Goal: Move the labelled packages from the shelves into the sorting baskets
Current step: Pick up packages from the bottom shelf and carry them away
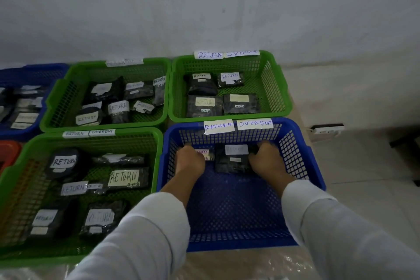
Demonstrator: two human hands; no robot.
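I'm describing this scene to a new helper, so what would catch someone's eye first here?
First, both hands, left hand and right hand, deep in the blue basket at front right, on dark packages at its far end. Next, the handwritten RETURN OVERDUE labels on its far rim. Then the three green baskets beside and behind it, holding dark packages labelled RETURN.

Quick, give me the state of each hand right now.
Left hand: down in the blue basket, on a small labelled package; grip hidden, cannot tell.
Right hand: curled at the edge of the black package; whether it grips, cannot tell.
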